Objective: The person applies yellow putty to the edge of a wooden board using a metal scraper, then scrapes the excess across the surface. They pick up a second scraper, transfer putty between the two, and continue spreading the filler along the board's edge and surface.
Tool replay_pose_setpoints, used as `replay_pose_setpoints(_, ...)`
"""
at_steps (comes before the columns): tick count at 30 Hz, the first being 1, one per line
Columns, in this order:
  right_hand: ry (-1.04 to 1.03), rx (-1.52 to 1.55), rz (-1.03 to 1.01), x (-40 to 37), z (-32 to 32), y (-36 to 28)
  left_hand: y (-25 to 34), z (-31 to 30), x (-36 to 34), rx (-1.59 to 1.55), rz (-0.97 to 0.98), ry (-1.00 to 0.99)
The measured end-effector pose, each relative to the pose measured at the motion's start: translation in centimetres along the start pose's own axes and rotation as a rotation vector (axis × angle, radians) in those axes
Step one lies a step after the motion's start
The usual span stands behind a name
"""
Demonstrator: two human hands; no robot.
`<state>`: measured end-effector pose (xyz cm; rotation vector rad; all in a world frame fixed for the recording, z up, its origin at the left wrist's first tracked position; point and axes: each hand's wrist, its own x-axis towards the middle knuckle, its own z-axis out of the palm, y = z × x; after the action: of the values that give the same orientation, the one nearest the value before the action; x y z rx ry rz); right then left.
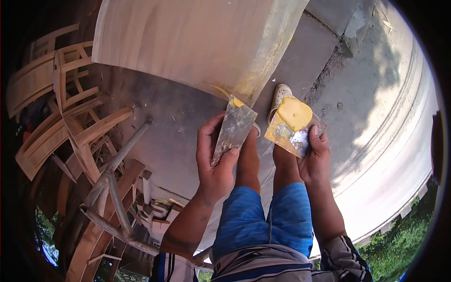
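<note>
Left hand (pixel 217 173) grips flat scraper (pixel 233 128), yellow paste (pixel 237 101) at tip; right hand (pixel 315 162) holds plate (pixel 299 138) carrying yellow blob (pixel 294 114).

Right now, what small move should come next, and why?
Probably draw the scraper in the left hand along the yellow-streaked edge of the panel: a dab of yellow paste sits on its tip, close to that edge, while the right hand holds a plate bearing a larger yellow mound.

Grey floor (pixel 159 108), piled wooden frames (pixel 80 145), bright sunlight, greenery (pixel 399 239)
</note>
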<state>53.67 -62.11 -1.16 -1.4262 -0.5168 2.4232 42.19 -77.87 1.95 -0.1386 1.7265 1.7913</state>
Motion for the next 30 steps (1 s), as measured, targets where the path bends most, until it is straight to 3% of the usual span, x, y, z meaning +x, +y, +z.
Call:
replay_pose_setpoints(4, -0.071, 0.064, -0.022, 0.0, 1.1, -0.3, 0.1, 0.2, -1.0, 0.015, 0.124, -0.048)
replay_pose_setpoints(8, -0.043, 0.081, -0.033, -0.3, 2.8, 0.1, -0.4, -0.1, -0.3, 0.449, 0.539, -0.414)
replay_pose_setpoints(11, -0.113, 0.060, -0.089, -0.9, 3.5, 0.3, -1.2, -0.9, -0.3, 0.651, 0.590, -0.358)
replay_pose_setpoints(15, -0.153, 0.028, -0.031, -1.6, 3.1, 0.1, -0.5, -2.5, -1.0, 0.928, 0.444, -0.363)
replay_pose_setpoints(18, -0.120, 0.062, -0.050, -2.4, 2.9, 0.2, 2.4, -2.5, -1.9, 0.819, 0.526, -0.268)
replay_pose_setpoints(21, -0.155, 0.063, -0.043, -2.6, 2.9, 0.6, 3.7, -0.8, -2.8, 0.757, 0.707, -0.401)
replay_pose_setpoints(25, -0.127, 0.098, -0.076, -3.8, 3.1, -1.7, 2.4, -2.2, -2.0, 0.922, 0.362, -0.390)
replay_pose_setpoints(30, -0.122, 0.103, -0.112, -3.9, 2.4, -3.4, 7.0, 1.6, -1.6, 0.713, 0.550, -0.468)
